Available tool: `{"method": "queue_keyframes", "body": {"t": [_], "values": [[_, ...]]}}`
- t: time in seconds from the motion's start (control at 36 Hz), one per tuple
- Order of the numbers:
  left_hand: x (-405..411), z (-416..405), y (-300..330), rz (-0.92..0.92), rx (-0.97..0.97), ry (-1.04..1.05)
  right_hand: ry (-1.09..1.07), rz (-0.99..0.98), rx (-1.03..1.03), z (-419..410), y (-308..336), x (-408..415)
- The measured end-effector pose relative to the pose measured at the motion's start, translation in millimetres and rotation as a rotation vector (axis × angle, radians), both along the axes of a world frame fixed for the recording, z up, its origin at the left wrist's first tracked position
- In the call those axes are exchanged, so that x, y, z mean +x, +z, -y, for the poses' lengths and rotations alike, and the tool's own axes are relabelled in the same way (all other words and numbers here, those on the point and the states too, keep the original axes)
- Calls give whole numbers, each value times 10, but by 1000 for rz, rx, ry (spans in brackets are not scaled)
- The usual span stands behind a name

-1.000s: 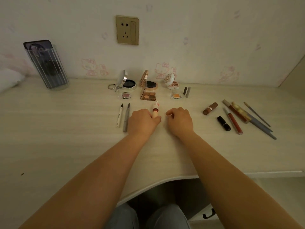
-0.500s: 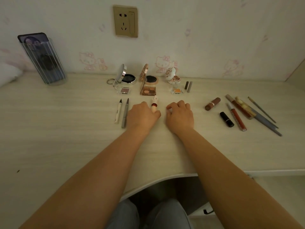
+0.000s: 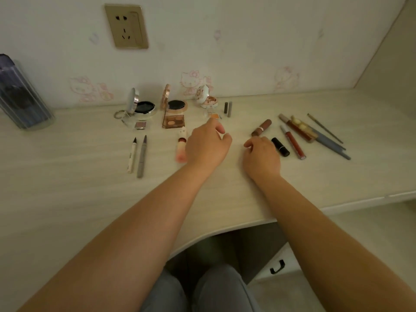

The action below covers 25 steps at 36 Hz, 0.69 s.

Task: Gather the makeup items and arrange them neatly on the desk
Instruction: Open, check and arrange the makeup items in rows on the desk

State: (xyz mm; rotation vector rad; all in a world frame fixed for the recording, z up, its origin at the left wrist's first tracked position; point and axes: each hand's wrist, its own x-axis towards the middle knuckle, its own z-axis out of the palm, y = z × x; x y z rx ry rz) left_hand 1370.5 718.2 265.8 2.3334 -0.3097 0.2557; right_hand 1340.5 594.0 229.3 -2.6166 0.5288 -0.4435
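Note:
A pink and white cat-topped lipstick (image 3: 181, 146) lies on the desk (image 3: 67, 199), just left of my left hand (image 3: 208, 145), which is empty with fingers apart. My right hand (image 3: 261, 157) rests curled on the desk between a brown lipstick (image 3: 261, 127) and a black lipstick (image 3: 280, 146), holding nothing. Two eyeliner pens (image 3: 137, 156) lie side by side at the left. Three open compacts (image 3: 173, 104) stand in a row by the wall, with small eyeshadow pans (image 3: 174, 121) in front of them. Lip glosses (image 3: 292, 141) and brushes (image 3: 326, 140) lie at the right.
A clear ribbed cup (image 3: 21, 95) stands at the far left by the wall. A wall socket (image 3: 126, 25) sits above the compacts. Two small grey sticks (image 3: 228, 108) lie right of the compacts. The desk's front edge curves in above my knees (image 3: 202, 289).
My left hand let go of the cat-topped lipstick, which now lies flat, and moved right. My right hand shifted right toward the black lipstick. The camera view moved closer.

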Motion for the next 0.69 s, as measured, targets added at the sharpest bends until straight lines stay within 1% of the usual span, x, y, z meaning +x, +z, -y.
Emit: {"method": "queue_keyframes", "body": {"t": [0.08, 0.17, 0.25, 0.42, 0.5, 0.61, 0.69], "values": [[34, 285, -23, -8, 15, -79, -43, -36, -63, 219, 23, -53], [130, 519, -71, -8, 39, -135, -41, -68, -152, 428, 42, -80], [273, 732, -174, -6, 106, -167, -38, -102, -216, 578, 50, -93], [489, 1014, -356, -9, 242, -165, -3, -144, -259, 692, 74, 8], [549, 1060, -367, -9, 286, -161, -32, -153, -252, 688, 74, 62], [592, 1057, -352, -57, 245, -135, -61, -77, -199, 668, -1, 35], [536, 967, -322, -92, 110, -150, -56, -18, -122, 683, -26, 24]]}}
